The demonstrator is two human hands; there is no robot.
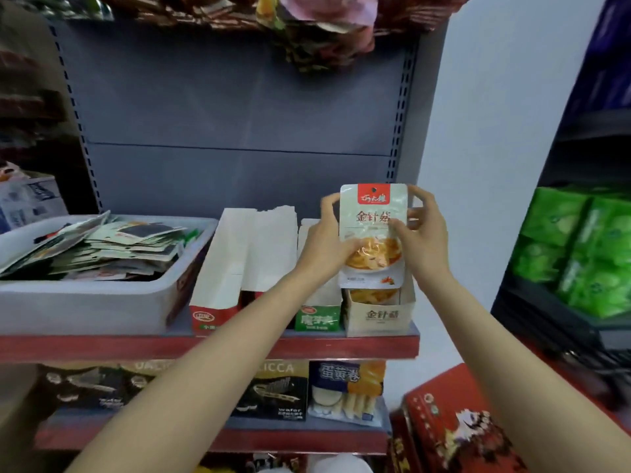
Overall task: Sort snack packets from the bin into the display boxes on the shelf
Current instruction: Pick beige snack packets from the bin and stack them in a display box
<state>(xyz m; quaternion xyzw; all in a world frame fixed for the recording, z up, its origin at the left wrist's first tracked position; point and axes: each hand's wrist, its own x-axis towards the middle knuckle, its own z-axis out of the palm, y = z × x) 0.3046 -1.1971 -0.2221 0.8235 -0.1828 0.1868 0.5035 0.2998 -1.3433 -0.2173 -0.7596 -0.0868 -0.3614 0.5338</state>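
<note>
- Snack packet (pixel 374 235), pale with a red label at the top and a picture of food in orange sauce, is held upright in the head view, above the rightmost display box (pixel 377 314) on the shelf (pixel 208 346); its lower edge reaches the box's open top.
- Left hand (pixel 324 245) grips the packet's left edge, thumb on the front, fingers curled behind.
- Right hand (pixel 418 238) grips the right edge, thumb pressed on the front face, fingers wrapped round the back.
- Rightmost display box is beige with printing that matches the packet, and more packets of the same kind show inside it.
- Green-fronted box (pixel 316 317) stands just beside it on the left, partly hidden by the left forearm.
- Red-and-green-fronted box (pixel 218 285), taller and white-sided, stands further left.
- Grey bin (pixel 102 302) sits at the left end of the shelf, just beside that box, heaped with flat packets (pixel 102 247) in white, green and black.
- Lower shelf (pixel 239 426) carries dark wafer boxes (pixel 269 394) and a blue-and-orange bag of rolls (pixel 345 390).
- Green bags (pixel 580 257) fill a dark rack on the right.
</note>
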